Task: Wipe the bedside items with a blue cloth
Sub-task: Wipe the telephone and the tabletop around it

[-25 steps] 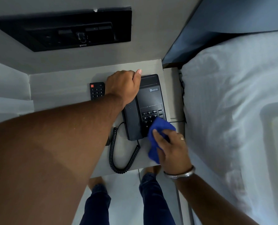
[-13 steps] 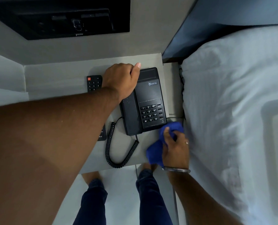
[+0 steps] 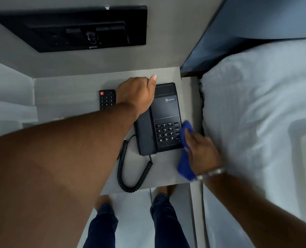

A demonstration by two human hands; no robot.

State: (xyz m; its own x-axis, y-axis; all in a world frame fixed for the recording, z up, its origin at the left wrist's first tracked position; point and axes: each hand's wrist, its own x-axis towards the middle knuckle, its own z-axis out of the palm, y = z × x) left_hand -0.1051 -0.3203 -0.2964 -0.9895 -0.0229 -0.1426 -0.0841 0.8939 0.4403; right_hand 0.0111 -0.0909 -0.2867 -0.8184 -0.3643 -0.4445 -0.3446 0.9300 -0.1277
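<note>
Right hand (image 3: 201, 152): fingers closed around the blue cloth (image 3: 185, 154), holding it bunched. Hand is motion-blurred. Upper end of the cloth pokes out above the fingers and touches the right edge of the telephone (image 3: 159, 119), just beside the keypad (image 3: 166, 132). Lower end hangs out below the wrist side of the grip, over the front right part of the bedside table (image 3: 68, 92). A bracelet (image 3: 211, 173) sits on that wrist.

Left hand (image 3: 137, 94): curled over the top of the handset (image 3: 145, 135), thumb raised along the phone's upper left corner. Whether the fingers clamp the handset or only rest on it cannot be told; they are hidden behind the hand.

Just left of that hand lies a remote control (image 3: 107, 99), partly covered by the forearm. The coiled cord (image 3: 129, 176) loops below the left grip toward the table's front edge. A white pillow (image 3: 256, 113) lies right of the cloth hand.
</note>
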